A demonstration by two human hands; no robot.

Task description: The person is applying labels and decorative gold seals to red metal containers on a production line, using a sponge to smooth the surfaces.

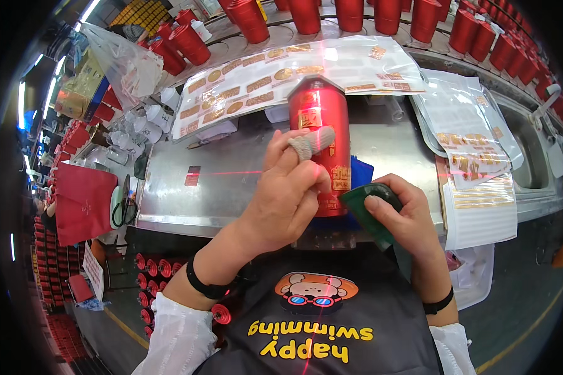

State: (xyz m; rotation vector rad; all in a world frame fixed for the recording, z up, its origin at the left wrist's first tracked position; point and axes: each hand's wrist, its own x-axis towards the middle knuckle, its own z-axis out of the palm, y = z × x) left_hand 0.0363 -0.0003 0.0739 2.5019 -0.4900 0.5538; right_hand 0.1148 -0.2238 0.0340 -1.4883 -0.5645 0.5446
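Steel table (231,187) with sink (532,156) at right; dark floor (519,300) with yellow line; strip lights (22,103) at left.

There is one view, from a camera on the person's head. It looks down and forward, over the dark apron (306,325), at the steel desk (231,187) close below. Both forearms come in from the bottom edge, and the left hand (288,194) and right hand (400,215) sit very near, in the middle. The picture is round, and straight edges bend toward its dark rim.
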